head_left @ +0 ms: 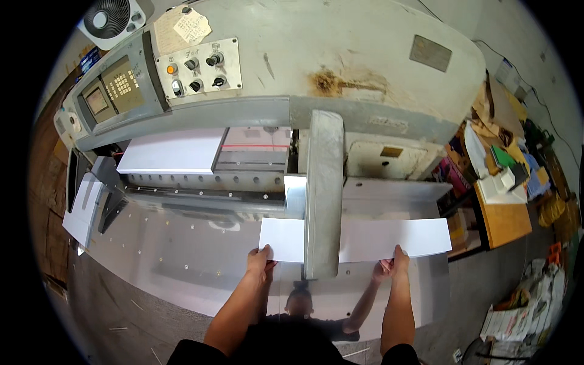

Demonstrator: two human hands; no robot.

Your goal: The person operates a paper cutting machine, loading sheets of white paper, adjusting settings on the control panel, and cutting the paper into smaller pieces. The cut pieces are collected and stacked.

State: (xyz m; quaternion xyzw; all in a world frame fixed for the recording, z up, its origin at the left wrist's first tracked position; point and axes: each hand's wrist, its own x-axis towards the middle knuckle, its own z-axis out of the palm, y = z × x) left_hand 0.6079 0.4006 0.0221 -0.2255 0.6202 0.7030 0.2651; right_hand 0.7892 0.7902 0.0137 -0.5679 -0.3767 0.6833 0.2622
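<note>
Spanning both sides of the grey bar [324, 194], the white paper [389, 236] is held low at the polished table [182, 243]. Its middle is hidden by the bar, so whether one unbroken length is passed beneath cannot be told for certain; nor can it be told whether the table is touched.

The near edge is clamped by the left hand [258, 258] just left of the bar, close to the paper's left end, with the thumb laid on top. By the right hand [398, 261] the same edge is pinched on the other side, thumb likewise uppermost and fingers curled at the edge. The hands are set well apart, probably so that both ends are supported and skewing is prevented. By gripping at the near edge, most of the upper face is left uncovered and the far edge free.

Beyond the table, a white stack [173, 149] is laid flat within the machine [267, 48], left of the bar. Above it the control panel [201, 67] and the screen [96, 100] are mounted facing outward, presumably so that they can be reached and read from the front.
</note>
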